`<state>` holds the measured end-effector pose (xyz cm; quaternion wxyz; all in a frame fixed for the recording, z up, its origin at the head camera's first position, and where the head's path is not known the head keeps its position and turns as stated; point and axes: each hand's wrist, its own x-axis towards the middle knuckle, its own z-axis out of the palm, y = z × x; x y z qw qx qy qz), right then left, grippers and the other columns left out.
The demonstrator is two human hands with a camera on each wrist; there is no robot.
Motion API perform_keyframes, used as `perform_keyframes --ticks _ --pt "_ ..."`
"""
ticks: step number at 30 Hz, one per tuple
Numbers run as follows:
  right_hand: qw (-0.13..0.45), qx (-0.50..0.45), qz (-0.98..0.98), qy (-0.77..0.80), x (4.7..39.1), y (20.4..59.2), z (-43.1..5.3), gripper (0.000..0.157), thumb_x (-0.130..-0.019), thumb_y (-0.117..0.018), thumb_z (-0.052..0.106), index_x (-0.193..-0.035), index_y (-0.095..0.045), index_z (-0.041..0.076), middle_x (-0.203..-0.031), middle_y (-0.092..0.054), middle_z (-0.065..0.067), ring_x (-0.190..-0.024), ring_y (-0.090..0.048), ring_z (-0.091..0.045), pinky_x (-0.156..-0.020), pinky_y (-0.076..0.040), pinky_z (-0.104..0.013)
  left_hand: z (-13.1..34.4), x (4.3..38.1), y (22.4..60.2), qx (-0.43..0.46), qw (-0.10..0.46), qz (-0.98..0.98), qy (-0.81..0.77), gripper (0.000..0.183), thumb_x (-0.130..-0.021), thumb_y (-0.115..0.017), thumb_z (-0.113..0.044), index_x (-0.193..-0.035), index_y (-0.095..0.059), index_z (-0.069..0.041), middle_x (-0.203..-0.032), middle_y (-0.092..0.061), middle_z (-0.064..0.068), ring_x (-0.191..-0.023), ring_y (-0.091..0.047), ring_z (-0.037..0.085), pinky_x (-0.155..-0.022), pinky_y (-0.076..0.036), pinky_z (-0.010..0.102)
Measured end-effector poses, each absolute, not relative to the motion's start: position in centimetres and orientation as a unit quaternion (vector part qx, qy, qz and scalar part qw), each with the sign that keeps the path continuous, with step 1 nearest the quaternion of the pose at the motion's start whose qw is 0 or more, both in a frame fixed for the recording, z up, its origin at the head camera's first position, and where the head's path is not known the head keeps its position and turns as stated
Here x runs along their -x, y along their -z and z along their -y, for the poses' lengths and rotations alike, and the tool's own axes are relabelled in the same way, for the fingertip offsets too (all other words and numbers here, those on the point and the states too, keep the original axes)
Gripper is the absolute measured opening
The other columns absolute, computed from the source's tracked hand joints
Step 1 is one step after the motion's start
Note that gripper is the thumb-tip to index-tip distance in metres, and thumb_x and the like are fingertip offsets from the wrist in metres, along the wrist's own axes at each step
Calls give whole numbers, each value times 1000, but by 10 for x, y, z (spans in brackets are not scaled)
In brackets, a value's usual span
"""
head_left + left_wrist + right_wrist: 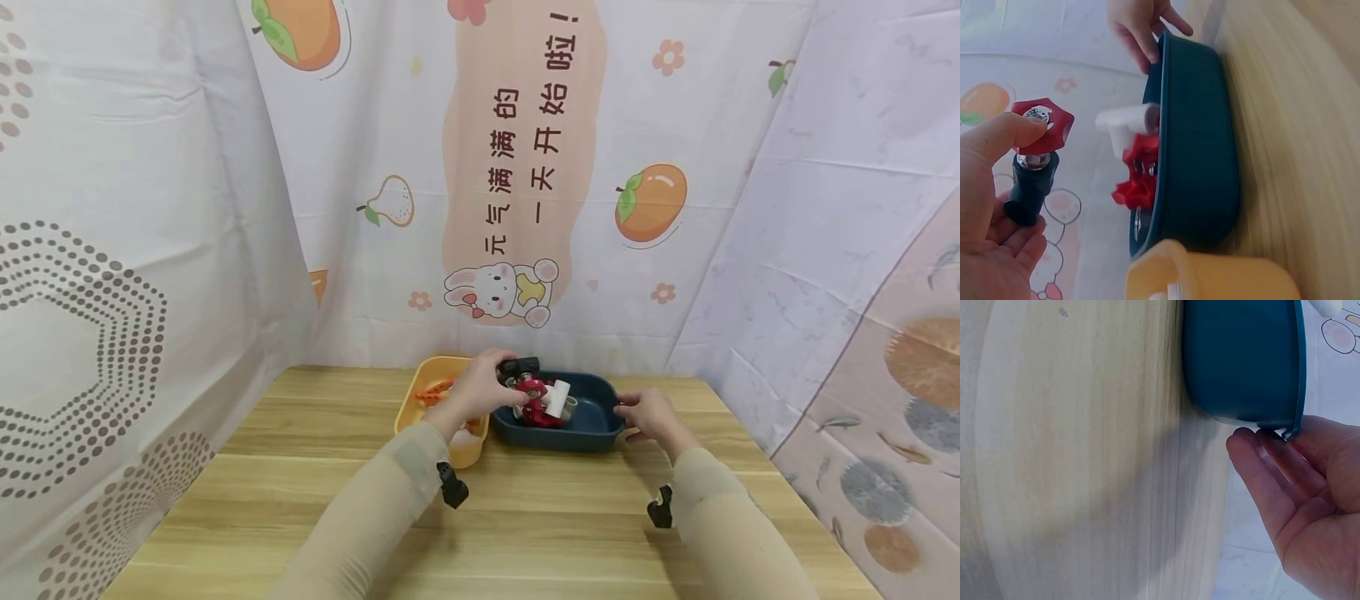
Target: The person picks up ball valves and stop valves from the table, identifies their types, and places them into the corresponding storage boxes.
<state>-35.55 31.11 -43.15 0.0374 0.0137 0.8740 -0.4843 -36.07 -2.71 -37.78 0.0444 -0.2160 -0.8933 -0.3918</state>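
My left hand (480, 387) holds a black valve (1034, 181) with a red handwheel (1047, 125), its thumb on the wheel and its fingers near the body's lower end. It hovers over the left end of a dark blue bin (558, 440). At the bin's right end my right hand (651, 418) pinches the rim between thumb and fingers, seen closely in the right wrist view. Inside the bin lie a white pipe tee (557, 398), a grey pipe piece (570, 406) and other red handwheels (1141, 169). The left hand partly hides the bin's left end.
A yellow bin (405, 421) stands just left of the blue one, holding orange parts (435, 392) and white pieces. Both sit on a wooden table (540, 517) near its back edge. Printed curtains (375, 275) hang behind and at both sides.
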Motion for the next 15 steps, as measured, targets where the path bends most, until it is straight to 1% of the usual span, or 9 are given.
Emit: perform_keyframes --ticks 2,5,12,15 --pt "37 -14 -874 484 355 431 -311 46 -99 -62 2 -142 -51 -11 -125 -64 -29 -85 -65 -27 -73 -61 -51 30 364 379 213 47 893 394 76 -77 -87 -39 -142 -58 -15 -143 -54 7 -122 -55 29 -105 -47 49" --pt "36 -13 -874 484 355 431 -310 46 -99 -62 2 -142 -51 -12 -124 -64 -29 -84 -65 -27 -73 -61 -51 34 370 381 210 50 895 390 75 -77 -87 -38 -142 -58 -14 -142 -55 7 -120 -55 27 -106 -47 47" --pt "36 -12 -871 490 354 431 -308 45 -99 -61 1 -141 -51 -12 -126 -62 -33 -93 -68 -37 -73 -61 -52 42 380 386 200 52 904 375 74 -76 -89 -35 -139 -59 -10 -135 -58 8 -116 -55 25 -104 -48 45" --pt "36 -12 -871 490 354 431 -309 45 -99 -61 0 -141 -50 -13 -125 -62 -33 -95 -68 -40 -73 -61 -52 43 382 388 194 50 910 364 74 -76 -89 -35 -139 -59 -10 -137 -57 9 -118 -55 25 -106 -47 45"
